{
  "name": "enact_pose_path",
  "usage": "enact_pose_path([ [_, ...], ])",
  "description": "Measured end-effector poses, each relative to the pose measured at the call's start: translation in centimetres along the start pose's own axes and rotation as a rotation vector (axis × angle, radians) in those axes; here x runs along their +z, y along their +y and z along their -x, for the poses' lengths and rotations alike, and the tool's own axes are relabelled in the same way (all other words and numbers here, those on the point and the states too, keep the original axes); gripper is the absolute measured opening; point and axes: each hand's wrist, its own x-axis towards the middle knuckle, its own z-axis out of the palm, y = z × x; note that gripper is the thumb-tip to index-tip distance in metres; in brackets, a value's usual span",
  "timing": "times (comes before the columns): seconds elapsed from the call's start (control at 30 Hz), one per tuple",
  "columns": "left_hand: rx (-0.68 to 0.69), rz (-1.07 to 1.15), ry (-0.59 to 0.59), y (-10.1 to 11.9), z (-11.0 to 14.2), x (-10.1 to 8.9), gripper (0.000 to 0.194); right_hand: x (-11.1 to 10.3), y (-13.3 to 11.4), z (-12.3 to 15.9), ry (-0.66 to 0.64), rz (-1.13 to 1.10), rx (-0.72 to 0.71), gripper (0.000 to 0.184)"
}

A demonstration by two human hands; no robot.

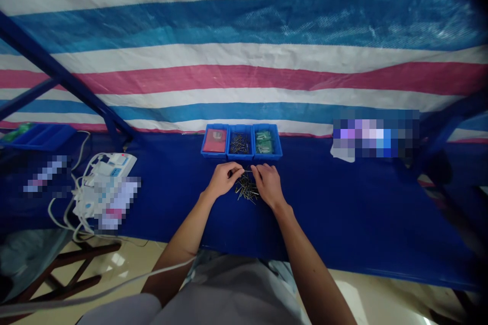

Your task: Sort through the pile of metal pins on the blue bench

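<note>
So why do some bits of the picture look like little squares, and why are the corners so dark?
Head view: blocky squares hide patches on the blue table at left and right. The right corners fade to black and the striped tarp bows, as a wide lens does. Light is dim and bluish; the floor glares at bottom right. The pile of small dark pins between the left hand and right hand looks soft.

Striped tarp (244, 51) fills the back as a wall: white, blue and pink bands. Blue metal frame bars (64, 78) slant across its left side, another blue bar (450, 117) at right. Long counter (362, 213) covered in dark blue cloth runs the full width. Pale glossy tile floor (125, 259) below, with light glare. Brown wooden stool frame (72, 266) at lower left. White power strip (110, 165) with tangled cables on counter left. Light dim, bluish.
</note>
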Motion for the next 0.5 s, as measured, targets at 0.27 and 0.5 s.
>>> enact_pose_path([
  [0.27,-0.013,0.029,0.273,0.1,0.2,-0.3,0.031,-0.8,1.3,-0.1,0.052,-0.135,0.122,0.033],
  [0.5,-0.092,-0.067,0.515,0.3,-2.6,-1.6,0.033,-2.1,3.6,0.1,-0.161,-0.397,0.087,0.012],
])
